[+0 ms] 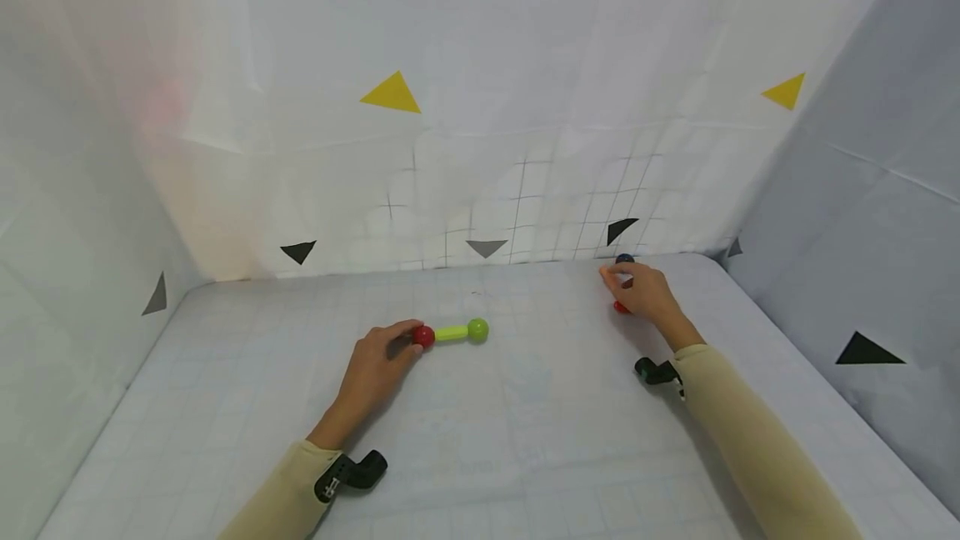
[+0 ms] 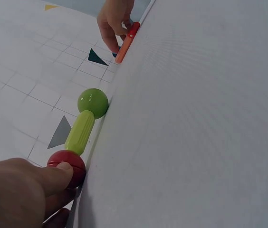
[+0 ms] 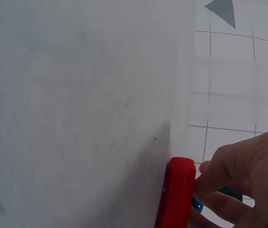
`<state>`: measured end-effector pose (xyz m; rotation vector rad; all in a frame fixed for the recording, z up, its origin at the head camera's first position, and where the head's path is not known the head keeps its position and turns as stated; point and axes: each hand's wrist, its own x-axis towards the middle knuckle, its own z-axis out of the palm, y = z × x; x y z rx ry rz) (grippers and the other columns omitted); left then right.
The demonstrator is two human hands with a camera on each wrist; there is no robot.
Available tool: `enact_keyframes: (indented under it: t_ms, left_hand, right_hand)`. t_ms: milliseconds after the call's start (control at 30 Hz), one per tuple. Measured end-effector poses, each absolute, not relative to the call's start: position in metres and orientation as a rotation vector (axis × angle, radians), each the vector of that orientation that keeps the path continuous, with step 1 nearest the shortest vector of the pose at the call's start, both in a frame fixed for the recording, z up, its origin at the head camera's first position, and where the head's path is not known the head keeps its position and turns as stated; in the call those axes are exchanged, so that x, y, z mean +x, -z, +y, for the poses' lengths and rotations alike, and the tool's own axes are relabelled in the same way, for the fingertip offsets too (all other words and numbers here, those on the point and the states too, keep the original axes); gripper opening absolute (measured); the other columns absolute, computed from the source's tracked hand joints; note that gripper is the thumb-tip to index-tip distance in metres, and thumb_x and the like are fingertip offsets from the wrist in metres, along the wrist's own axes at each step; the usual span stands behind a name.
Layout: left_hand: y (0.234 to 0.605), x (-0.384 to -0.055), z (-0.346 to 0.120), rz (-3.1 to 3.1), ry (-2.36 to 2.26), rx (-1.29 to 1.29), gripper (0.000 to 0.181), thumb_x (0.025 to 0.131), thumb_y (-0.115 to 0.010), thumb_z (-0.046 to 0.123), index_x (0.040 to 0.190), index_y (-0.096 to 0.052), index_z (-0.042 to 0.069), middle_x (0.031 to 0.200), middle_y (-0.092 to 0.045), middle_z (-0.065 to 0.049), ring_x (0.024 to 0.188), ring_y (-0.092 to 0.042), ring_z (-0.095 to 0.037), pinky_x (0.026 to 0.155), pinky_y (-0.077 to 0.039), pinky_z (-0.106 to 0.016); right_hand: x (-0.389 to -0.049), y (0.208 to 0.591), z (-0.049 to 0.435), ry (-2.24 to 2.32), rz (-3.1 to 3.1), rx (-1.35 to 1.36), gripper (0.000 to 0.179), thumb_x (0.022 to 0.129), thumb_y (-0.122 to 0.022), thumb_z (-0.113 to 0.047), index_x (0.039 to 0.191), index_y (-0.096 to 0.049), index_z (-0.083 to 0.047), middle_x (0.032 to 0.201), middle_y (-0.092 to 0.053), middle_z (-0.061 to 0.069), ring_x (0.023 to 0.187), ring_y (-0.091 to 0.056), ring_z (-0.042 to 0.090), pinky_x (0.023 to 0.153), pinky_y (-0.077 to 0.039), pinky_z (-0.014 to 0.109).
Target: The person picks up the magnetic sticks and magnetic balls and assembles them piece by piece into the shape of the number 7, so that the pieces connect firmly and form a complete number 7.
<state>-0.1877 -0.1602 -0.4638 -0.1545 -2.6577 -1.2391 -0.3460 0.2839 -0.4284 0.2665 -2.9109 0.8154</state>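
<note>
My left hand pinches a red ball between thumb and fingers. A yellow-green ribbed rod joins that ball to a green ball, forming a dumbbell shape on the table. Far right, near the back wall, my right hand has its fingertips curled at an orange rod and seems to pinch it. Beside that hand lies a red rod. A dark blue ball sits just behind the fingers, mostly hidden by them in the right wrist view.
A white sheet covers the table. Behind it rises a white back wall with grid lines and yellow, grey and black triangles. Pale side walls stand left and right. Each sleeve carries a black wrist device.
</note>
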Motion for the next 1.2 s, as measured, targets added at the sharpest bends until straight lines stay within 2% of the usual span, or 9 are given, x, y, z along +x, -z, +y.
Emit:
enact_keyframes:
  t_ms: [167, 267, 400, 533, 633, 800, 1200]
  left_hand:
    - [0.465, -0.188, -0.16, -2.663, 1.235, -0.157, 0.041, 0.096, -0.077, 0.017, 0.137, -0.069, 0.015, 0.132, -0.069, -0.005, 0.122, -0.058, -0.03, 0.102, -0.045, -0.052]
    - [0.466, -0.189, -0.161, -2.667, 1.231, -0.154, 0.042, 0.096, -0.077, 0.018, 0.137, -0.069, 0.016, 0.132, -0.069, -0.004, 0.122, -0.058, -0.029, 0.103, -0.045, -0.052]
    - [0.466, -0.189, -0.16, -2.665, 1.24, -0.147, 0.042, 0.096, -0.077, 0.017, 0.137, -0.069, 0.016, 0.132, -0.069, -0.004, 0.122, -0.058, -0.029, 0.102, -0.045, -0.052]
    - [0.464, -0.189, -0.159, -2.66, 1.243, -0.147, 0.042, 0.096, -0.077, 0.018, 0.137, -0.07, 0.016, 0.131, -0.069, -0.005, 0.122, -0.058, -0.029, 0.102, -0.045, -0.052]
    - [0.464, -0.189, -0.159, -2.657, 1.237, -0.147, 0.041, 0.096, -0.077, 0.018, 0.137, -0.07, 0.017, 0.132, -0.069, -0.005, 0.122, -0.058, -0.03, 0.102, -0.045, -0.053]
    - [0.464, -0.19, -0.16, -2.658, 1.233, -0.142, 0.041, 0.096, -0.077, 0.017, 0.137, -0.07, 0.017, 0.132, -0.069, -0.005, 0.122, -0.058, -0.03, 0.101, -0.045, -0.053]
    - [0.465, -0.189, -0.161, -2.662, 1.243, -0.149, 0.041, 0.096, -0.077, 0.018, 0.137, -0.07, 0.017, 0.132, -0.069, -0.004, 0.124, -0.057, -0.03, 0.103, -0.045, -0.053]
  right_hand:
    - [-0.349, 0.432, 0.286, -0.831, -2.958, 0.315, 0.044, 0.105, -0.061, -0.027, 0.136, -0.063, 0.005, 0.115, -0.067, 0.026, 0.099, -0.066, 0.038, 0.08, -0.054, 0.049]
    - [-0.351, 0.432, 0.287, -0.833, -2.992, 0.365, 0.049, 0.099, -0.067, -0.017, 0.142, -0.058, 0.006, 0.131, -0.062, 0.027, 0.102, -0.063, 0.037, 0.079, -0.054, 0.047]
    - [-0.355, 0.432, 0.29, -0.818, -3.05, 0.444, 0.062, 0.09, -0.071, -0.007, 0.146, -0.052, 0.008, 0.155, -0.042, 0.028, 0.112, -0.057, 0.04, 0.088, -0.05, 0.051]
    - [-0.359, 0.432, 0.292, -0.823, -3.089, 0.528, 0.07, 0.085, -0.074, -0.004, 0.149, -0.047, 0.01, 0.159, -0.035, 0.028, 0.116, -0.054, 0.041, 0.095, -0.046, 0.054]
    - [-0.362, 0.432, 0.293, -0.855, -3.093, 0.546, 0.073, 0.086, -0.075, -0.005, 0.151, -0.044, 0.01, 0.155, -0.041, 0.029, 0.116, -0.054, 0.041, 0.096, -0.047, 0.054]
    - [-0.362, 0.433, 0.297, -0.943, -3.085, 0.516, 0.077, 0.091, -0.078, -0.011, 0.152, -0.038, 0.012, 0.138, -0.054, 0.031, 0.117, -0.056, 0.044, 0.091, -0.051, 0.054]
    - [-0.36, 0.437, 0.297, -0.96, -3.093, 0.425, 0.091, 0.09, -0.083, -0.032, 0.154, -0.034, 0.011, 0.126, -0.06, 0.029, 0.114, -0.057, 0.042, 0.089, -0.051, 0.051]
